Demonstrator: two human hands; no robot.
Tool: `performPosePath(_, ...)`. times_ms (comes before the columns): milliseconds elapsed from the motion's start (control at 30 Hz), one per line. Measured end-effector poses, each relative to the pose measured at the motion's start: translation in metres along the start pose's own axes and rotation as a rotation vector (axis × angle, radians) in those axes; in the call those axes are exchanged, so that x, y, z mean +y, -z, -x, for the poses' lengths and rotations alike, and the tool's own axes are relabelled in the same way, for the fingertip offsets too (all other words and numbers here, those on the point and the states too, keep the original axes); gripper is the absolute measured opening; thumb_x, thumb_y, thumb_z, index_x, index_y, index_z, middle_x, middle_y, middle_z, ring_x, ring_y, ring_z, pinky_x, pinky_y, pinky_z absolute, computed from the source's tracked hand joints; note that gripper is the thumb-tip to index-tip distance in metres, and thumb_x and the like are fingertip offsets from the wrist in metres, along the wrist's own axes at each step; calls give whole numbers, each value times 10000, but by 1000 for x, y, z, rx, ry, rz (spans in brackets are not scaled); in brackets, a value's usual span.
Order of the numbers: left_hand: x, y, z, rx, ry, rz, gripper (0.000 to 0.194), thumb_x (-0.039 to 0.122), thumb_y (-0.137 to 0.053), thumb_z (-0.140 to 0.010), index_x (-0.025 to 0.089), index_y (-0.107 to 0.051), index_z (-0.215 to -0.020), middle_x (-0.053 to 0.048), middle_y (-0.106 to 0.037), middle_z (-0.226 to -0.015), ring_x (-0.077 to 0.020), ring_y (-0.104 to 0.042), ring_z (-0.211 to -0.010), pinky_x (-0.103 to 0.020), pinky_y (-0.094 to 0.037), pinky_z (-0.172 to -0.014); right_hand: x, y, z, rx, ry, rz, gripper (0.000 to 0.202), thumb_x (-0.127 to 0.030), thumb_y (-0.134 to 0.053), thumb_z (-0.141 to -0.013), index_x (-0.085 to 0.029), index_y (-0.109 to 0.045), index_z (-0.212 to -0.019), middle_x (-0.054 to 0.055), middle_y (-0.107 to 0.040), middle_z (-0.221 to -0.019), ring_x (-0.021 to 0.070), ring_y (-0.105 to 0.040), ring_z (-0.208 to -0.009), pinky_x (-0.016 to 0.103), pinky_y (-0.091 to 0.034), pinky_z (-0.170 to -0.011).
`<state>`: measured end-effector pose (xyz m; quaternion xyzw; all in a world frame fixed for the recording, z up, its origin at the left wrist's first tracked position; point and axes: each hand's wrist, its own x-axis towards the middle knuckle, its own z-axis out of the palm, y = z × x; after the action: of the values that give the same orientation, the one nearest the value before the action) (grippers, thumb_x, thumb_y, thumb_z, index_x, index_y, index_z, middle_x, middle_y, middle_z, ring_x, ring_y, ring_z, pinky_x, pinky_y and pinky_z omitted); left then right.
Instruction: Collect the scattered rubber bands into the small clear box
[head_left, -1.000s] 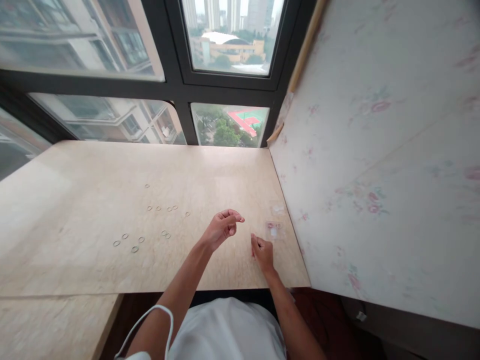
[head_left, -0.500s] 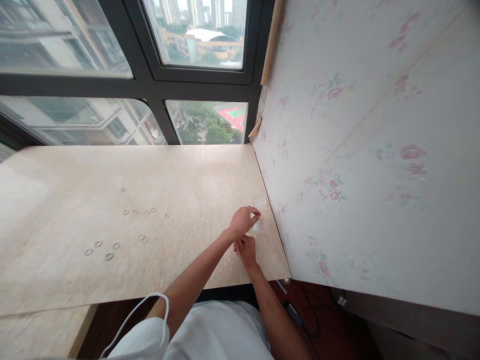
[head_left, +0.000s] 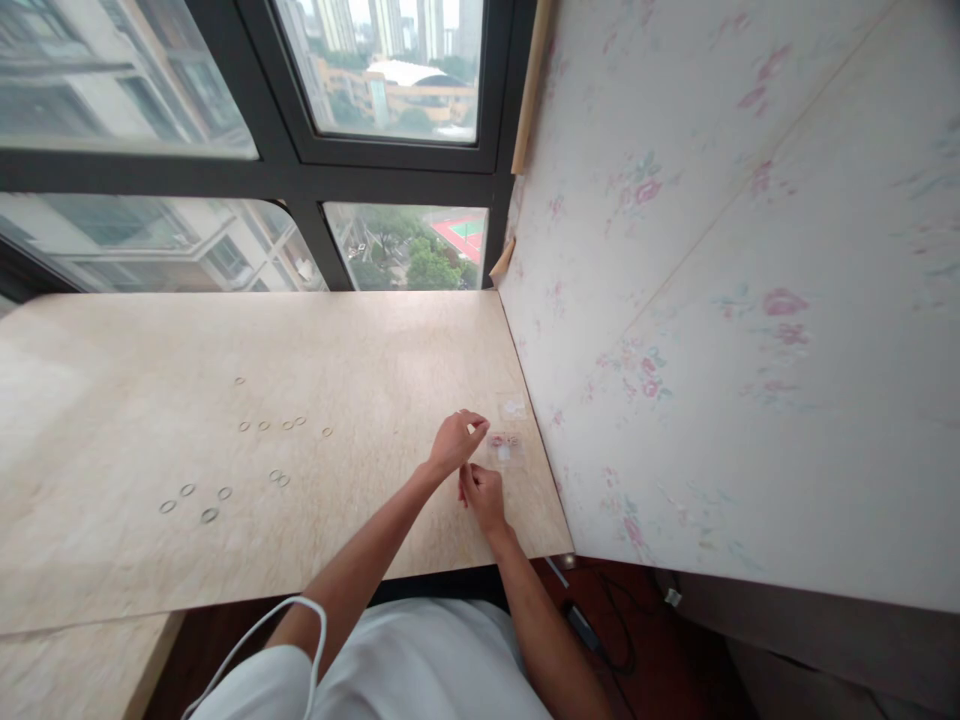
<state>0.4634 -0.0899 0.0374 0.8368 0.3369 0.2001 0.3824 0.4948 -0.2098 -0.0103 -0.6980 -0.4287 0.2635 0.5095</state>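
Note:
My left hand (head_left: 456, 442) hovers over the right part of the tabletop, thumb and fingertips pinched together; whatever lies between them is too small to make out. Just below it, my right hand (head_left: 484, 497) is closed on a small red thing (head_left: 462, 494), which peeks out at its left side. To the right of both hands lies a small clear plastic box (head_left: 505, 452) with reddish bits and a white patch in it. Behind that box is another clear plastic piece (head_left: 513, 406). Several thin metal rings (head_left: 209, 516) are scattered over the left half of the table.
The pale marble-patterned tabletop (head_left: 390, 360) runs up to a dark window frame (head_left: 405, 180). A flower-papered wall (head_left: 675, 400) bounds it on the right. A white cable (head_left: 321, 640) loops by my left arm. On the floor lies a black adapter (head_left: 583, 628) with its cord.
My left hand has drawn back leftward from the clear box, which now shows more fully. My right hand has shifted slightly left. The view has turned a little to the right.

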Motion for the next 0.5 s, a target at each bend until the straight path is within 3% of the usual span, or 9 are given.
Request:
performPosePath(233, -64, 44, 70, 110, 117, -127, 226, 301, -503, -849, 183, -688, -794, -56, -669, -797, -164, -573, -674, -294, -422, -687, -3, -2, 2, 10, -32, -42, 533, -507, -384, -937, -193, -492, -520, -28, -492, -421, 94, -466, -358, 201, -363, -420)
performPosePath(500, -100, 101, 137, 314, 231, -233, 207, 323, -491, -850, 210, -644, -767, -46, -649, -743, -192, -579, -706, -312, -420, -697, 0, -4, 7, 10, -72, 2, 554, -578, -412, -900, -185, -508, -521, -13, -512, -431, 107, -482, -377, 206, -371, -418)
